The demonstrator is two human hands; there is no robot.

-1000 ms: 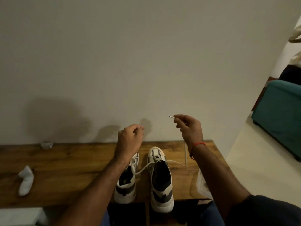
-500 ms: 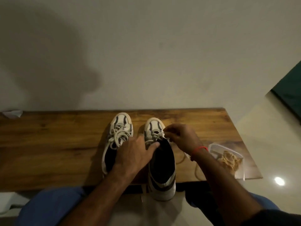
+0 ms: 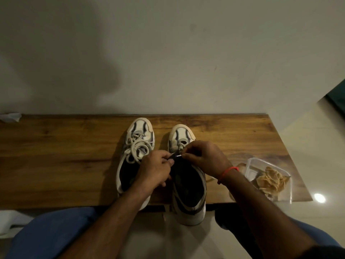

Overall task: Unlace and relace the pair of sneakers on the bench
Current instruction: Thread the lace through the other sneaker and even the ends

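While right hand [image 3: 203,157] fingers pinch lace tip [image 3: 178,156], left hand [image 3: 155,170] fingers grip right sneaker [image 3: 186,176] eyelet edge.

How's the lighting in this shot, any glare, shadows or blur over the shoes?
Head view: dim, warm light; a big soft shadow on the wall; one bright glare spot on the floor; hands and the sneakers stay fairly sharp; bench edges bow from the wide lens.
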